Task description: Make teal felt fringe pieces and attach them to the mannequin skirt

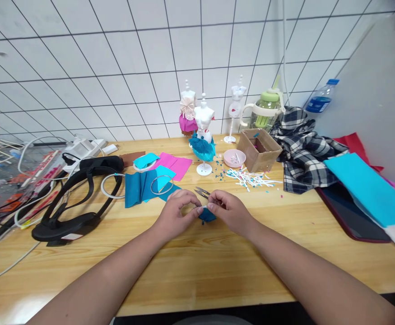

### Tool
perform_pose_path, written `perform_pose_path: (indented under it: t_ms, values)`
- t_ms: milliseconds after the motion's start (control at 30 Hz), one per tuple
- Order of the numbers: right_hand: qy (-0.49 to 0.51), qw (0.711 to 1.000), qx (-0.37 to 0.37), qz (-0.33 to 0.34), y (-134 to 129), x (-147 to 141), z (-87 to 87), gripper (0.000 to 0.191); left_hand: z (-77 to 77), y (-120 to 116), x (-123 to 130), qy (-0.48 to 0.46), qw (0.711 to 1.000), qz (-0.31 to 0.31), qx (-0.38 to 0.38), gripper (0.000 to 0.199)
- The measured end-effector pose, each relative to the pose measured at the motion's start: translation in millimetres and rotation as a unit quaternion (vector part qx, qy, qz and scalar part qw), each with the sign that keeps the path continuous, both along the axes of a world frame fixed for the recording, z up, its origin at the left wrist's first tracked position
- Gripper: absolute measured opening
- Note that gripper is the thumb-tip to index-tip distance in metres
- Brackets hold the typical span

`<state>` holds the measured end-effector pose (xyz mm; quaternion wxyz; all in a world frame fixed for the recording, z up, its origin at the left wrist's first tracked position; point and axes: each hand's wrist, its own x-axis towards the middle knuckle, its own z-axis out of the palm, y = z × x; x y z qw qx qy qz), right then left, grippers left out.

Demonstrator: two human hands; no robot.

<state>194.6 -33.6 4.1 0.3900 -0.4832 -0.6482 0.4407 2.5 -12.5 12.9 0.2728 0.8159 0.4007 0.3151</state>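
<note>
A: What do our hands have?
B: We have a small, dark blue piece of cloth (207,215). Our left hand (182,214) pinches its top edge between thumb and fingertip, with no gap that we can see. Our right hand (229,212) pinches the same edge just beside it, thumb on finger.
A: Where is the cloth?
B: It hangs between our two hands, over the shiny yellow wooden table (183,275). We can't tell if its bottom touches the wood. A thin white bit shows at the top, but it is too small for us to name.
A: What is near our fingers?
B: Just past them lie small metal scissors with pointed blades (202,192). Behind those stands a white doll body on a round foot (204,118), wearing a fluffy blue-green skirt (203,150).
A: And to the right of the doll?
B: We see a round pink bowl (226,158), a brown cardboard box (256,158) touching or just beside it, and a messy pile of thin white strips (249,177) in front.
</note>
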Motion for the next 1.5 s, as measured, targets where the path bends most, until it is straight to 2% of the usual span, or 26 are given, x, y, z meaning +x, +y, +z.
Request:
perform_pose_path:
  t_ms: [200, 267, 367, 433, 533, 567, 667, 767, 933, 1067, 1167, 1200, 1267, 1367, 1433, 1500]
  values:
    - [-0.032, 0.999, 0.022, 0.000, 0, 0, -1.3, 0.011, 3.0, -2, -1, -0.061, 0.998, -0.027, -0.007, 0.016]
    - [-0.078, 0.993, 0.086, -0.023, -1, 1, -1.5, 0.009, 1.9, 2, -5, -0.106, 0.994, -0.013, -0.033, 0.019]
    - [-0.173, 0.956, 0.232, -0.041, -6, -1, 2.0, 0.017, -5.9, 16, -15, -0.196, 0.976, 0.073, -0.067, 0.021]
    - [-0.226, 0.928, 0.296, 0.021, -13, -9, 6.6, 0.013, -14.5, 29, -23, -0.250, 0.954, 0.139, -0.090, 0.020]
    - [-0.295, 0.879, 0.329, 0.180, -23, -33, 11.6, 0.013, -27.0, 45, -31, -0.302, 0.924, 0.194, -0.134, 0.025]
    - [-0.318, 0.860, 0.337, 0.214, -26, -43, 11.8, 0.012, -30.0, 48, -33, -0.313, 0.916, 0.205, -0.144, 0.028]
    - [-0.369, 0.816, 0.359, 0.263, -29, -71, 7.6, 0.009, -34.4, 52, -35, -0.362, 0.894, 0.213, -0.158, 0.034]
    - [-0.377, 0.813, 0.352, 0.270, -27, -94, 0.9, 0.007, -34.8, 50, -37, -0.386, 0.884, 0.207, -0.163, 0.034]
    - [-0.391, 0.813, 0.353, 0.248, -25, -114, -6.4, 0.011, -35.8, 47, -38, -0.363, 0.895, 0.201, -0.164, 0.032]
    - [-0.402, 0.799, 0.376, 0.243, -30, -116, -9.8, 0.005, -36.5, 48, -37, -0.352, 0.901, 0.191, -0.169, 0.031]
    - [-0.406, 0.788, 0.395, 0.242, -30, -106, -3.1, 0.005, -36.4, 48, -37, -0.354, 0.899, 0.192, -0.173, 0.032]
    - [-0.401, 0.790, 0.400, 0.235, -27, -99, 2.0, 0.004, -36.3, 48, -37, -0.355, 0.898, 0.195, -0.173, 0.031]
    - [-0.381, 0.811, 0.407, 0.180, -15, -78, 14.7, 0.009, -35.9, 47, -36, -0.353, 0.897, 0.200, -0.174, 0.031]
    - [-0.327, 0.857, 0.397, 0.022, 15, -28, 30.0, 0.015, -34.2, 42, -33, -0.344, 0.899, 0.200, -0.182, 0.032]
    - [-0.326, 0.870, 0.357, -0.093, 37, 9, 30.7, 0.014, -31.6, 37, -29, -0.335, 0.903, 0.189, -0.190, 0.033]
    - [-0.330, 0.878, 0.309, -0.159, 53, 42, 22.9, 0.014, -27.8, 32, -23, -0.312, 0.915, 0.173, -0.187, 0.032]
